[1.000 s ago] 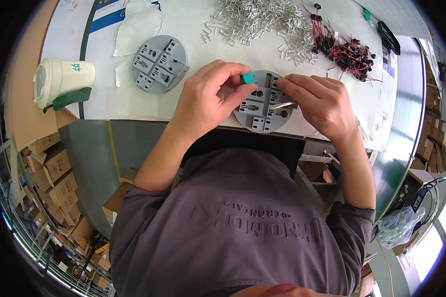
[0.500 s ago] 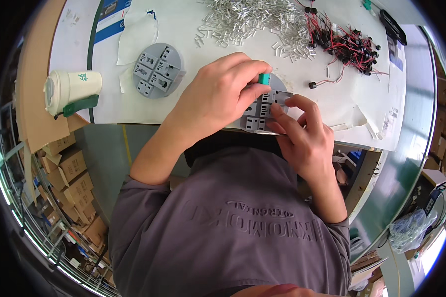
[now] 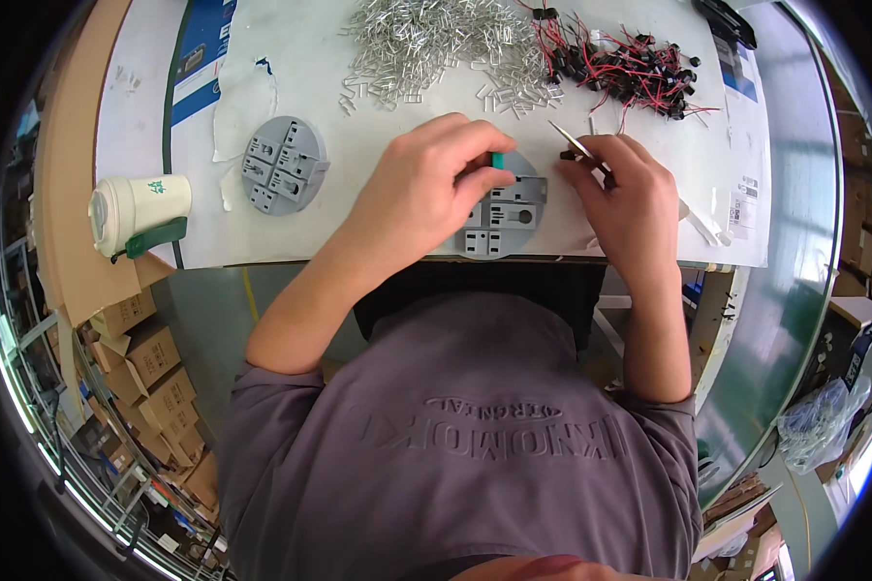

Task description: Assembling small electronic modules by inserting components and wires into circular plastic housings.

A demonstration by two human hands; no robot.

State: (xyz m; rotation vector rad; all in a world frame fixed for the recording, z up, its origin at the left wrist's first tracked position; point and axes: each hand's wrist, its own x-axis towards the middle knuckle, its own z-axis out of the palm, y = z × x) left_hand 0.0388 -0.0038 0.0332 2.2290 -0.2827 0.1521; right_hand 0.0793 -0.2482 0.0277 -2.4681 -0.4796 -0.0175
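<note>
The left hand point(image 3: 424, 182) pinches a small green block point(image 3: 498, 160) between thumb and finger, near the middle of the frame. The right hand point(image 3: 638, 189), right of the middle, grips a thin, pointy metal tool point(image 3: 569, 138). Its tip points to the upper left. A small dark bit point(image 3: 566, 155) shows beside the tool, but it is too small to tell what it is.

The green block is at the top of a round gray plate point(image 3: 506, 219) in the middle of the frame. I cannot tell if the two touch. The block is not let go yet, so that part looks unfinished. The plate's lower part has gray bumps with holes, and no green shows there. The left hand hides some of the rest.

A second gray plate point(image 3: 286, 167) lies at the upper left, with no hand on it and no green block to see. A big pile of silver clips point(image 3: 426, 48) is at the top middle, and a pile of red and black wires point(image 3: 630, 76) is at the upper right. Both piles have lots left. A cream cup point(image 3: 131, 213) lies at the left.
</note>
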